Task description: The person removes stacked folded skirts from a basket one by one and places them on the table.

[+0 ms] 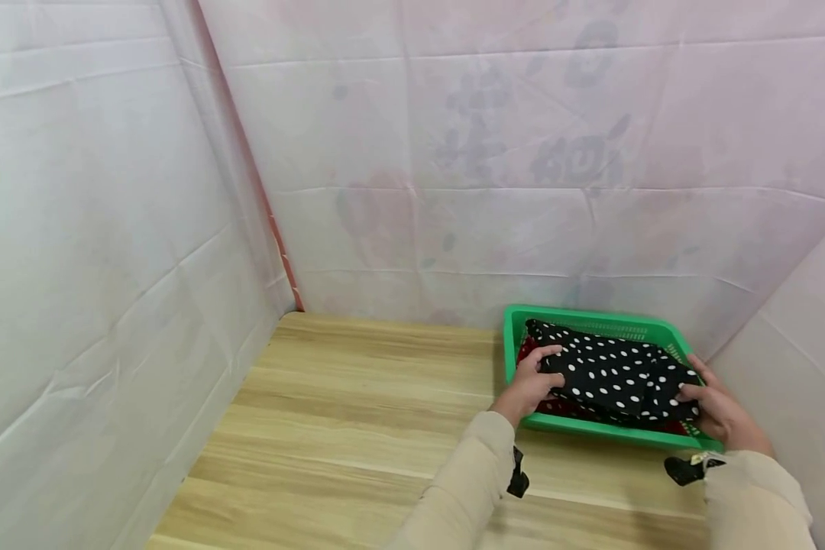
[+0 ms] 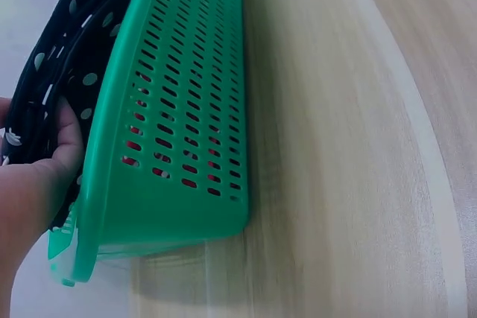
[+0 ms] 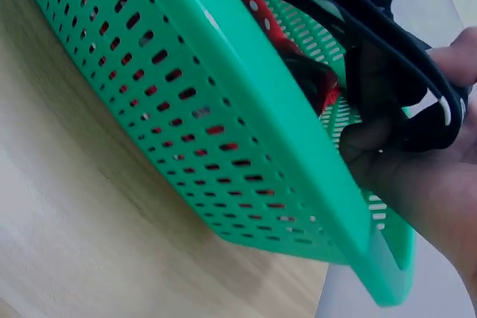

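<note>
A folded black cloth with white polka dots (image 1: 605, 374) lies across the top of a green plastic basket (image 1: 591, 432). Its left end is pinched by my left hand (image 1: 531, 383), thumb on the near side. At the opposite end my right hand (image 1: 727, 416) grips the cloth, and in the right wrist view its fingers are curled round the black folds (image 3: 373, 27). Beneath the black cloth sits a red cloth with white dots (image 3: 267, 24), mostly hidden, also glimpsed through the slots of the basket's wall (image 2: 171, 217).
The basket stands on a wood-grain table (image 1: 357, 412), at its back right corner. White sheeting (image 1: 412, 229) hangs close behind the basket, with more sheeting on the left (image 1: 110, 305) and right (image 1: 804, 359). Both forearms wear beige sleeves (image 1: 454, 489).
</note>
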Motion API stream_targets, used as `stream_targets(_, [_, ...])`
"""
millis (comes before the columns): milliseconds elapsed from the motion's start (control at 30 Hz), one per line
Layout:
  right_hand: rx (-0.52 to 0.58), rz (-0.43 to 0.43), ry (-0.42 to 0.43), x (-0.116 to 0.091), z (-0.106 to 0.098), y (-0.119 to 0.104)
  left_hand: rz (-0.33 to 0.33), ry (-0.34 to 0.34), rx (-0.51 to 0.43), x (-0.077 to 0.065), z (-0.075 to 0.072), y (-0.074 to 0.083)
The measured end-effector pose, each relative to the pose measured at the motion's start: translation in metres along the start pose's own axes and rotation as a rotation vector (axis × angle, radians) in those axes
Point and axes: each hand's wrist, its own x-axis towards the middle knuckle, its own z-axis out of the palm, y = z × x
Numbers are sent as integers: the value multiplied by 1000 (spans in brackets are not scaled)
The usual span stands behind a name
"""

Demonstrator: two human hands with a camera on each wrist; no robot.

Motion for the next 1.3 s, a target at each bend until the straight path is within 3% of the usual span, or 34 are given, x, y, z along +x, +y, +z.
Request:
stream_targets(100, [8,-48,-109,-1,-1,0,4,-19,-2,-2,-2,1])
stream_targets(233, [116,-66,-288,-1,-2,-5,15,-19,-14,-5,-3,-1])
stream_targets(500, [150,-106,-407,-9,-3,-13,64,-9,-68,-10,-3,4])
stream_targets(600, [119,-112,-415,-12,-3,-17,82,-19,-84,-12,-2,8])
stream_targets(733, [105,-116,-359,-15,0,-20,95,-8,-107,-15,-2,11])
stream_targets(900, [136,-151,-351,-16,4,-19,83,24,-111,-14,-6,8])
stream_targets(1167, [132,-178,-349,-16,12,-20,70,24,-98,-14,-11,8])
stream_targets(1300, [158,-232,-338,-19,23,-17,56,8,-101,-17,-20,14])
